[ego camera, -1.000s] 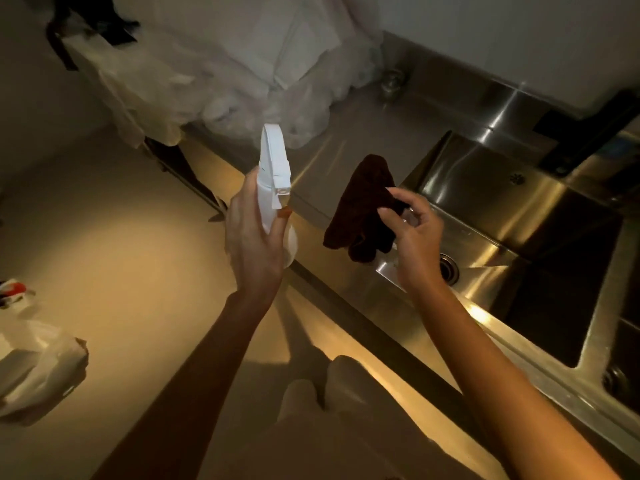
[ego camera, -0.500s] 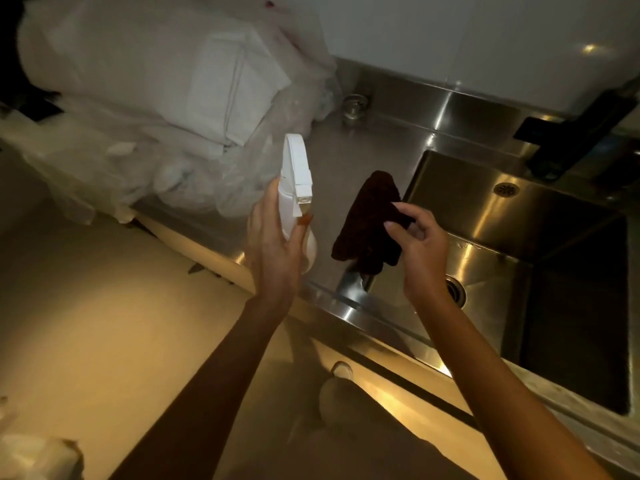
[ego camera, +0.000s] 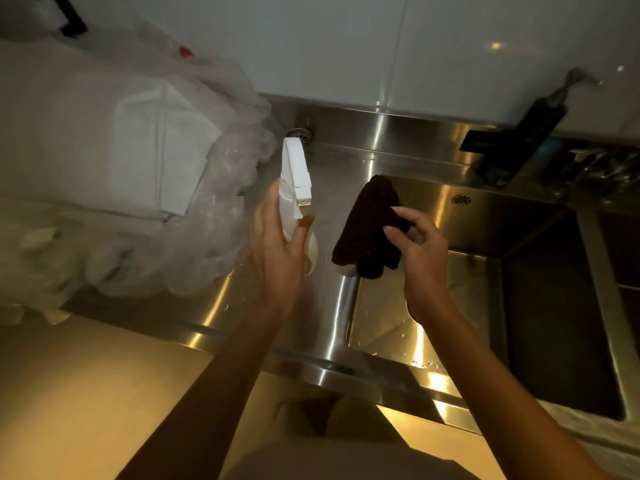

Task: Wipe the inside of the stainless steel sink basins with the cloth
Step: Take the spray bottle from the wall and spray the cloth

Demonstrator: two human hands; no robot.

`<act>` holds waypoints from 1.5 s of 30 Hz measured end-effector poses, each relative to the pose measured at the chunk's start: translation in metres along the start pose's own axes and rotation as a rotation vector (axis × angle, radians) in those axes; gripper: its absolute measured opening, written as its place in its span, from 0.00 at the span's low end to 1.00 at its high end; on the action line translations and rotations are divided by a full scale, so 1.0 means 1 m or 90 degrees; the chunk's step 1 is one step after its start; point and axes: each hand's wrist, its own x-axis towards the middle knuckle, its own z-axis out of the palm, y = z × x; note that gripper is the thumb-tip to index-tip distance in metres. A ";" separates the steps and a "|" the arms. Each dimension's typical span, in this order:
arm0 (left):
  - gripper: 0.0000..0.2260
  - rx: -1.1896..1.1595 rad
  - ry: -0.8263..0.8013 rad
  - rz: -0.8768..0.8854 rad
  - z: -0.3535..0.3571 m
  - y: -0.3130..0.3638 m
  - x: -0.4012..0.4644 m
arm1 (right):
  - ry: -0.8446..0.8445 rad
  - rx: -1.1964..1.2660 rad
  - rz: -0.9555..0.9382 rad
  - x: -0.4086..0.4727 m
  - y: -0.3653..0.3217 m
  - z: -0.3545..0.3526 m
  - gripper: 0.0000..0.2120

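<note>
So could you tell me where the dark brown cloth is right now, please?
In the head view, the dark brown cloth hangs centre-frame from the right hand, above the steel sink basin's left edge, right of the white spray bottle.

A glossy white wall (ego camera: pixel 346 46) rises behind the steel counter (ego camera: pixel 214 306); warm light falls on the pale floor (ego camera: pixel 86 393).

Dark brown cloth (ego camera: pixel 367 233) bunched, hanging above left rim of shiny stainless steel sink basin (ego camera: pixel 485 237).
</note>
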 end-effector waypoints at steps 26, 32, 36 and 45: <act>0.29 0.007 -0.163 0.108 0.044 -0.062 0.132 | 0.343 -0.107 0.035 0.004 0.024 0.084 0.18; 0.28 0.095 -0.176 0.157 0.089 -0.064 0.156 | 0.388 -0.132 0.059 0.020 0.032 0.089 0.15; 0.29 0.073 -0.178 0.151 0.120 -0.062 0.172 | 0.416 -0.149 0.054 0.028 0.037 0.087 0.16; 0.30 0.058 -0.169 0.148 0.178 -0.052 0.194 | 0.446 -0.174 0.046 0.041 0.042 0.067 0.18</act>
